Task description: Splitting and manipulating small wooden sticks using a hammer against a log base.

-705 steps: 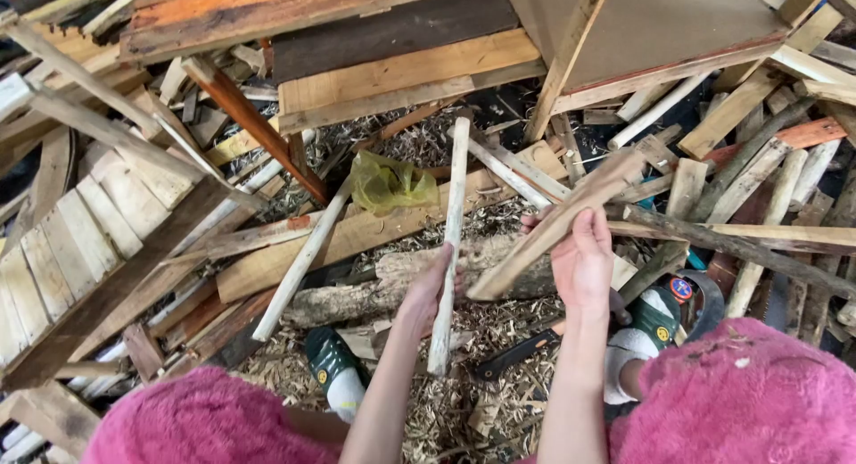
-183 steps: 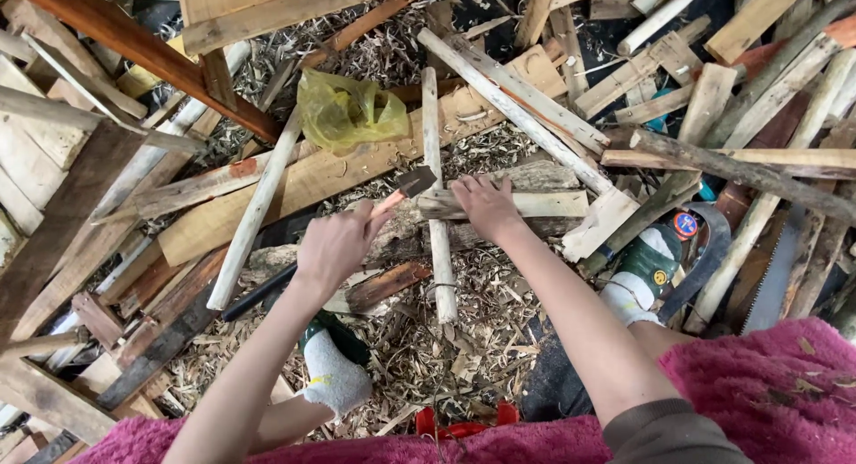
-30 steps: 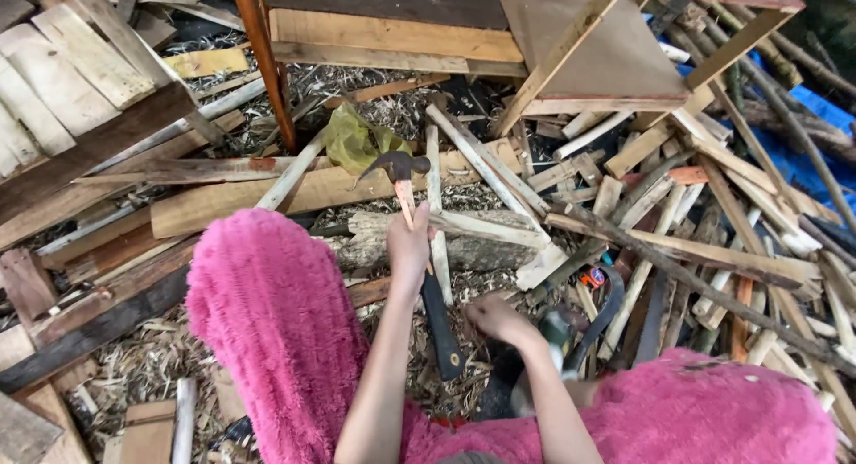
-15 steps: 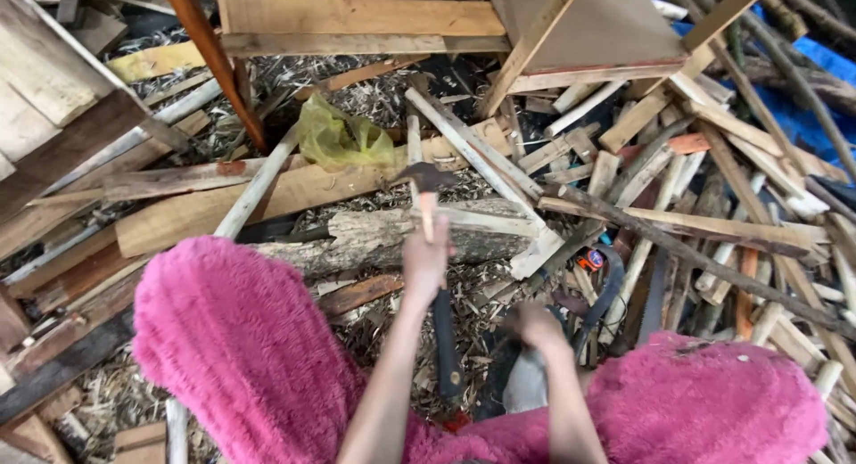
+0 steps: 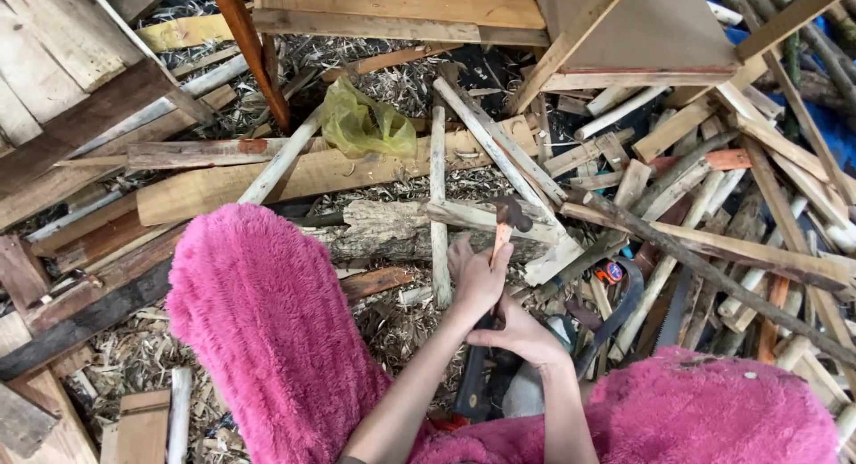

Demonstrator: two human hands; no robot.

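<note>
Left hand (image 5: pixel 479 277) clamped on hatchet (image 5: pixel 505 225) handle, centre frame; right hand (image 5: pixel 522 332) cupped beneath. Upright stick (image 5: pixel 438 205) unsteady on log (image 5: pixel 392 232); glancing blow risked fingers, knees.

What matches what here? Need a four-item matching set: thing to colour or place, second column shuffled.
1. plastic bag
2. hatchet
3. log
4. sleeve

a. fuzzy pink
b. gripped by the left hand, with the right hand lower down
c. yellow-green, crumpled on a plank
d. lying crosswise under a pale stick

Pairs: 1-c, 2-b, 3-d, 4-a
</note>
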